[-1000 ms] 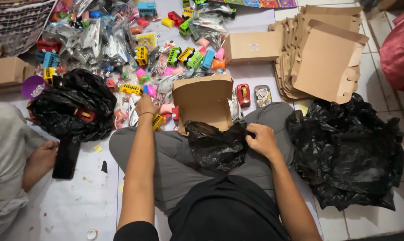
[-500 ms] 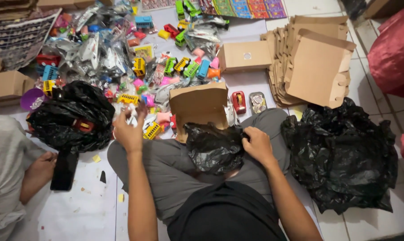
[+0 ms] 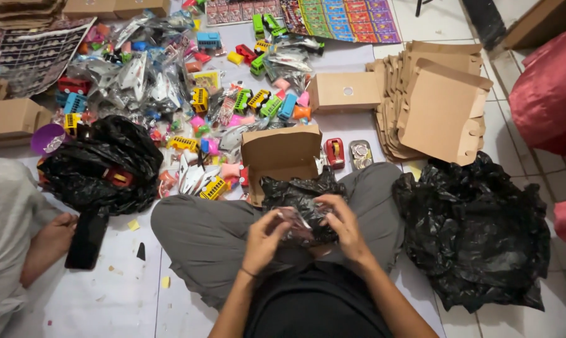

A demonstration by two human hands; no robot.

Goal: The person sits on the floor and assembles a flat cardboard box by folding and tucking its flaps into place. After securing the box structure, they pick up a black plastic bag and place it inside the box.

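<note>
I sit cross-legged on the floor. Both hands meet over my lap on a small clear plastic packet [image 3: 293,220]. My left hand [image 3: 264,241] pinches its left side and my right hand [image 3: 344,226] grips its right side. Under them lies a small black plastic bag [image 3: 298,193] resting on my legs. Just beyond the bag stands an open brown cardboard box [image 3: 281,156]. What the packet holds is too small to tell.
Several small toy vehicles [image 3: 208,112] and packets litter the floor ahead. Flat cardboard boxes [image 3: 442,106] are stacked at the right, with a large black bag [image 3: 477,238] beside my knee. Another person's hand [image 3: 54,235] holds a dark phone [image 3: 86,241] at the left, near another black bag [image 3: 101,166].
My left hand has come back from the toy pile to my lap and now joins the right hand on the packet. The view has tilted to show more of the floor ahead.
</note>
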